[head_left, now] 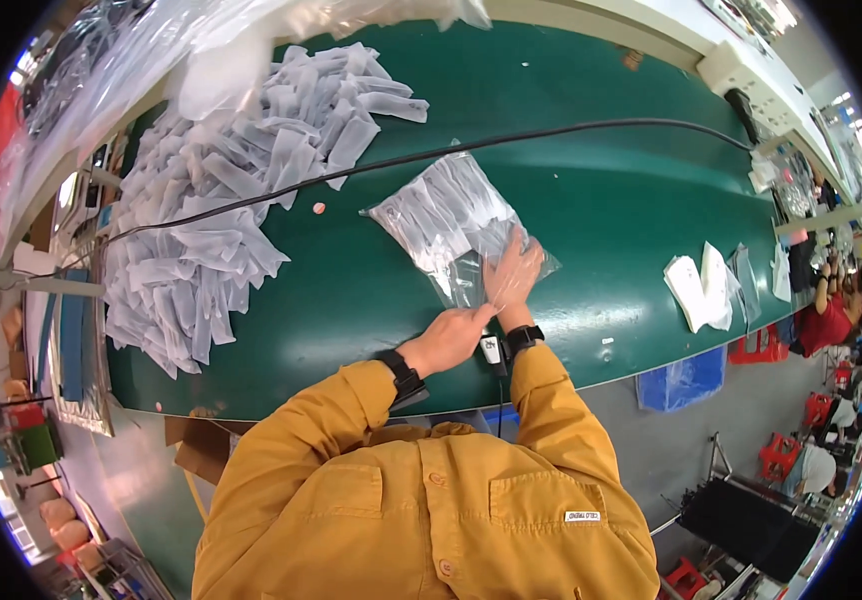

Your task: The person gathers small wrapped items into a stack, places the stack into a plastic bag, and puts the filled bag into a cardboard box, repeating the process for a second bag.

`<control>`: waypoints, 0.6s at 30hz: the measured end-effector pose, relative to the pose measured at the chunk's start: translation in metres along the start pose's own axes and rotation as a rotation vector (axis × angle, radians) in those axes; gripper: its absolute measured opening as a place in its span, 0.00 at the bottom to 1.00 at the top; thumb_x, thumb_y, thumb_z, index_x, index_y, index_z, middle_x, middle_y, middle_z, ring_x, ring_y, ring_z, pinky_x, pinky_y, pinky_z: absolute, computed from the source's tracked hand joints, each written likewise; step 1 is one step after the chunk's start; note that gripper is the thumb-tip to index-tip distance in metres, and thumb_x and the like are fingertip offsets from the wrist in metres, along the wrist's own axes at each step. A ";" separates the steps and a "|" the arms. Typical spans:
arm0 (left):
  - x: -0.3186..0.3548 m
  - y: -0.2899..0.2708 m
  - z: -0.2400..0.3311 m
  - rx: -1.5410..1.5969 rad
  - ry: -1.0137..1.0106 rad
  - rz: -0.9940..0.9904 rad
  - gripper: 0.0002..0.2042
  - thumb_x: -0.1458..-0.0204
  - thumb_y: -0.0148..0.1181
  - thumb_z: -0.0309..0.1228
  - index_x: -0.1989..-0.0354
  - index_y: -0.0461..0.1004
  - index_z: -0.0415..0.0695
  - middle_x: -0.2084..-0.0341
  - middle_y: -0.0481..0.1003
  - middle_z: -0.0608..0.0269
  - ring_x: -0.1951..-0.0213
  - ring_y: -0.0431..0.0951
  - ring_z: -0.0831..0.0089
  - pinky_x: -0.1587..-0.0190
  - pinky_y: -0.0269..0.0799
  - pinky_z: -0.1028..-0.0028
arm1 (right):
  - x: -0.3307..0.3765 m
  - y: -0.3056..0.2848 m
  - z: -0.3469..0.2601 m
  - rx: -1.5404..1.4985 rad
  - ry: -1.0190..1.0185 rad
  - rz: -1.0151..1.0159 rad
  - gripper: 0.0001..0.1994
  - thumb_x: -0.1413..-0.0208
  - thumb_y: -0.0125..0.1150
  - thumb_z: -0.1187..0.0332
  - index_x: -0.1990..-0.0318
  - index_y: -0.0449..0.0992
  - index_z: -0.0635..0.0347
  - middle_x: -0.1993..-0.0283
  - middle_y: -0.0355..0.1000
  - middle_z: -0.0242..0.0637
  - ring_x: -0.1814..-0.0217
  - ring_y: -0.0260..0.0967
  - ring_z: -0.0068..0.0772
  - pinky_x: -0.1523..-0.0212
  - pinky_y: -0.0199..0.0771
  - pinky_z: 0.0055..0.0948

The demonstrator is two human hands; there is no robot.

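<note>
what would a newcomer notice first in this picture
A newcomer's eye would probably fall first on the big heap of whitish, translucent packets sprawling over the left side of the green table. Next might come the clear bag near the middle, with whitish pieces inside, the right hand at its near right end and the left hand close to its near edge. A black cable also stretches across, beyond the bag.

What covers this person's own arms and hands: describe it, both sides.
The left sleeve and right sleeve are mustard yellow, long and loose. The left wristband and right wristband are both black. The left hand and right hand wear no gloves.
</note>
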State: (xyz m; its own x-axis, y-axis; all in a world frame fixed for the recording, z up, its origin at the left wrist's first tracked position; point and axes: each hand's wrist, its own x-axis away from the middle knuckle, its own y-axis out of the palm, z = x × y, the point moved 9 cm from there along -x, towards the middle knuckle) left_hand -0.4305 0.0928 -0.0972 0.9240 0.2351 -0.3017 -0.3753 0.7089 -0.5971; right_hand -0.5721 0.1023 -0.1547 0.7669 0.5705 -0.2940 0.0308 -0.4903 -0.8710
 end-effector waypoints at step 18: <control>-0.022 0.005 0.000 0.174 -0.054 -0.074 0.10 0.45 0.50 0.22 0.55 0.66 0.40 0.74 0.75 0.46 0.68 0.77 0.47 0.67 0.72 0.57 | -0.044 0.037 -0.053 0.097 -0.402 -0.107 0.32 0.46 0.56 0.63 0.36 0.58 0.70 0.34 0.60 0.51 0.32 0.57 0.49 0.39 0.59 0.49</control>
State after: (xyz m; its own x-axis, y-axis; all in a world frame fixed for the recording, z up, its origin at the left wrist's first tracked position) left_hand -0.4529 0.0911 -0.0940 0.9530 0.2099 -0.2182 -0.2919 0.8287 -0.4775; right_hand -0.5708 0.0238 -0.1529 0.4508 0.8358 -0.3135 0.0214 -0.3613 -0.9322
